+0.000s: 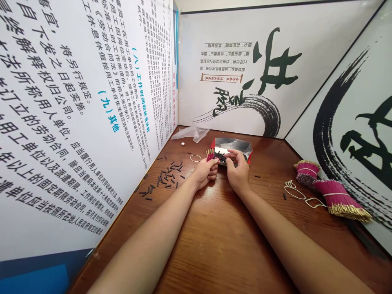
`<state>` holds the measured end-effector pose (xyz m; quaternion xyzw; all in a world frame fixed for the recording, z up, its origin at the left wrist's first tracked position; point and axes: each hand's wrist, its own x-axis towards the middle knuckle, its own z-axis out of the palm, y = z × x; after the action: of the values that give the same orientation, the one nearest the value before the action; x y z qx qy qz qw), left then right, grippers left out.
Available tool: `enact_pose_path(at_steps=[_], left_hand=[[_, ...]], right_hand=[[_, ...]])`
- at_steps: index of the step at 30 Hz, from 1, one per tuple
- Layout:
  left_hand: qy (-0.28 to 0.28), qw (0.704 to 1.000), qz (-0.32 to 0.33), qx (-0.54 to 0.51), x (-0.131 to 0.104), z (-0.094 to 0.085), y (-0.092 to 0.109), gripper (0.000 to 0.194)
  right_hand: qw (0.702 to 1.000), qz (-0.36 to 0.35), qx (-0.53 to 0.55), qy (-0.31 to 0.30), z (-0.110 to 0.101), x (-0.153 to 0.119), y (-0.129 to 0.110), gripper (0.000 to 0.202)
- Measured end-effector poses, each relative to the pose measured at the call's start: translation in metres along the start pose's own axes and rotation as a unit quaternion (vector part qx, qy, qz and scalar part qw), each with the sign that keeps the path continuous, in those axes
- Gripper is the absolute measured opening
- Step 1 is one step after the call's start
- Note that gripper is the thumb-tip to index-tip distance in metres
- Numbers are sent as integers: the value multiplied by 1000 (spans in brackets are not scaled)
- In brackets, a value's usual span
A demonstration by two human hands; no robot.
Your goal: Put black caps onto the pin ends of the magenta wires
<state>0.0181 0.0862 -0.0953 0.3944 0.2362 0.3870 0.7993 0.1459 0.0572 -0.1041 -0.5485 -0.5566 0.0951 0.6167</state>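
Printed panels wall in a brown wooden table [199,241]: the left panel [76,134] carries lines of text, while the back panel [196,28] and the right panel [306,130] bear bold black brushwork. At the table's far side sits an open box [235,143], silvery inside with red ends. The person's left hand [206,171] is just before the box's left end, its fingers closed around a small bundle of pink wires [210,154] whose gold tips point upward. The right hand [238,168] is at the front of the box, thumb and forefinger a narrow gap apart near a dark cluster of short black pieces [219,156]; whether they grip one cannot be told. More black sticks [167,179] lie scattered on the table to the left, near a pale loop [195,158], a small white ball [183,143] and a clear plastic bag [192,134]. On the right, a smaller pink bundle [307,173] and a larger pink bundle [339,200] lie against each other, beside cream-coloured bands [315,199].
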Motion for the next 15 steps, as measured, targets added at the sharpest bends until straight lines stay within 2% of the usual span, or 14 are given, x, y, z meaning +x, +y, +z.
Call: enact_pose_path(at_steps=[3,7,11,15], left_hand=[[9,1000,-3,-24,-1,0,3,17],[19,997,0,-74,-1,-2,6,11],[14,996,-1,-85,0,-3,6,12],[8,997,1,-79,-1,-2,6,12]], right_hand=[[987,-12,-157,-31,-3,2,2,33],[933,-21,-322,-161,-2,-2,-2,40],[883,-18,-403,-241,0,-7,-10,46],[860,-15,-438,-263,0,-7,-16,45]])
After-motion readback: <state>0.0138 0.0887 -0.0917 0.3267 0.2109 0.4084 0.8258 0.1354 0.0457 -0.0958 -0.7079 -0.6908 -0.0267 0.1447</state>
